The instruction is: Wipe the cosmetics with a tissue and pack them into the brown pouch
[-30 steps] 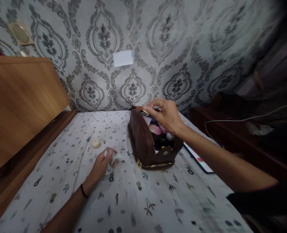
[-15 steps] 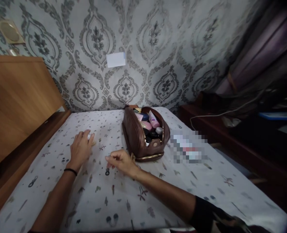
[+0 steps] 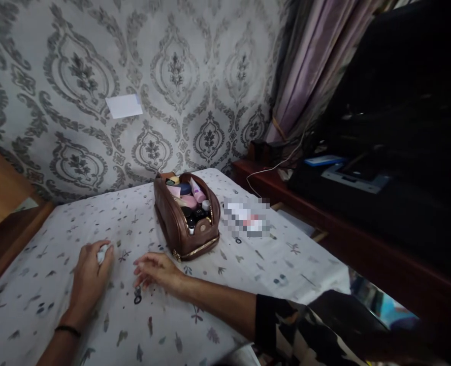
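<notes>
My left hand (image 3: 92, 272), with a black band at the wrist, is closed round a small whitish thing (image 3: 102, 253) low over the patterned cloth. Most of that thing is hidden by the fingers, so its kind does not show. To its right, my right hand (image 3: 157, 272) has loosely bent fingers held apart, with nothing in them. Just beyond the right hand stands a brown cosmetic bag (image 3: 168, 216), unzipped along the top. Inside it are a pink tube (image 3: 197, 190), black containers and other toiletries.
The white patterned cloth (image 3: 195, 325) covers the table. A blurred-out item (image 3: 246, 216) lies right of the bag. A wooden panel (image 3: 4, 188) is at the left, and a dark reddish shelf (image 3: 305, 203) with a white cable (image 3: 275, 168) at the right. Behind is the papered wall.
The view has swung to the right, so the bag and hands appear further left. My right hand's fingers have spread from a pinched shape. The left hand still holds the whitish thing.
</notes>
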`<state>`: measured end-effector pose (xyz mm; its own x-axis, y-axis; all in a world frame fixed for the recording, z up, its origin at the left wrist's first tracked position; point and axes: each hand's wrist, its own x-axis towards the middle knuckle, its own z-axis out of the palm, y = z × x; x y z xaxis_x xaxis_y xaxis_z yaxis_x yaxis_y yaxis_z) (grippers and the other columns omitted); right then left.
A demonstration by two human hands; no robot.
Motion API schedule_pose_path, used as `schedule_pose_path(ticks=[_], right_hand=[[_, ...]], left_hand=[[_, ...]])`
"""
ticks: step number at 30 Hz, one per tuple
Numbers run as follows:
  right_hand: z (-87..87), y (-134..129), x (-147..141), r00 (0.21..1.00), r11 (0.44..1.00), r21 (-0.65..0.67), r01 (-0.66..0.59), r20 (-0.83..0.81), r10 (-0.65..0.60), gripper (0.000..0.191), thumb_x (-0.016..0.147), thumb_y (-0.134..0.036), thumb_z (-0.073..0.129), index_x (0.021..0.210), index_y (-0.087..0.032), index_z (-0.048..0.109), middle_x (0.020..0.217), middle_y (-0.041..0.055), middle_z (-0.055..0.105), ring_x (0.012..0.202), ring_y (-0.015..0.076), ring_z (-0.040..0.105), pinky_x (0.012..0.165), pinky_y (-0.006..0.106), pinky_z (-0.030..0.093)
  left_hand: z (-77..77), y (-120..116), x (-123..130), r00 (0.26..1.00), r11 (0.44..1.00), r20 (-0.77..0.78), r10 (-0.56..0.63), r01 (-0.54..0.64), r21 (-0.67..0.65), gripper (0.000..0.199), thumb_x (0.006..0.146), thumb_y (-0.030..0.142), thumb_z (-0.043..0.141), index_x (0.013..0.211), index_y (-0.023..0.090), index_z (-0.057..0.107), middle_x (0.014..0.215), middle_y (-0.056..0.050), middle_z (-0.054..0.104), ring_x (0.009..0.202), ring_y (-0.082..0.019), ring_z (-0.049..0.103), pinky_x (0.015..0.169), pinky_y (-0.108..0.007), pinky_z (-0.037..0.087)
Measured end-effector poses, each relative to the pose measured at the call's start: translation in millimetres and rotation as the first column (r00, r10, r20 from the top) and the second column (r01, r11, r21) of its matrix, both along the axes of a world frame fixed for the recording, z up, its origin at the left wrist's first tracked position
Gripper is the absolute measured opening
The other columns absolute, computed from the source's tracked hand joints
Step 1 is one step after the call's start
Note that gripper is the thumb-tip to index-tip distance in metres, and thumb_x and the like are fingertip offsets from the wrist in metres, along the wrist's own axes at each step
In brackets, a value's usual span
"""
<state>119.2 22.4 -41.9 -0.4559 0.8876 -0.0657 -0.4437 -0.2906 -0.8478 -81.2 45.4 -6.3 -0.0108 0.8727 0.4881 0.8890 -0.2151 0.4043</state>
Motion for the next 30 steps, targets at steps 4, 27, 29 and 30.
schedule_pose_path(ticks=[4,27,29,30], right_hand=[[-4.5,0,-1,0.998,1.000,-0.011,0.001,-0.060,-0.002,0.075,0.059,-0.073,0.083,0.105,-0.018,0.066,0.085,0.0004,0.067,0.065,0.0141,0.068,0.060,0.026,0.049],[6.7,-3,7,0.984,0.999,-0.029,-0.022,-0.177,0.016,0.073,0.060,-0.039,0.096,0.121,-0.023,0.059,0.092,-0.0007,0.073,0.080,0.0134,0.070,0.071,0.023,0.054],[9.4,-4,8,0.978,0.998,-0.060,-0.015,-0.207,0.002,0.068,0.062,-0.039,0.095,0.117,-0.022,0.058,0.091,0.0003,0.075,0.083,0.0145,0.072,0.073,0.024,0.055],[10.1,-4,9,0.977,0.997,-0.073,-0.008,-0.215,-0.008,0.065,0.063,-0.040,0.095,0.114,-0.021,0.058,0.092,0.0008,0.075,0.082,0.0149,0.074,0.074,0.025,0.056]], left_hand=[[5.3,-22,34,0.979,0.981,0.120,-0.167,0.153,0.116,0.038,0.095,0.051,0.045,0.107,0.020,0.062,0.102,-0.008,0.065,0.099,-0.026,0.064,0.088,-0.038,0.051],[6.5,-22,49,0.777,0.939,0.621,-0.107,0.284,-0.193,0.028,0.091,0.048,0.050,0.089,0.021,0.054,0.070,0.004,0.050,0.063,-0.014,0.049,0.060,-0.026,0.042],[5.6,-23,51,0.759,0.936,0.643,-0.097,0.289,-0.200,0.031,0.093,0.051,0.047,0.088,0.021,0.054,0.070,0.003,0.050,0.063,-0.014,0.049,0.060,-0.026,0.042],[5.8,-24,52,0.760,0.940,0.641,-0.105,0.287,-0.186,0.033,0.095,0.051,0.045,0.087,0.021,0.054,0.072,0.002,0.052,0.065,-0.014,0.050,0.062,-0.026,0.043]])
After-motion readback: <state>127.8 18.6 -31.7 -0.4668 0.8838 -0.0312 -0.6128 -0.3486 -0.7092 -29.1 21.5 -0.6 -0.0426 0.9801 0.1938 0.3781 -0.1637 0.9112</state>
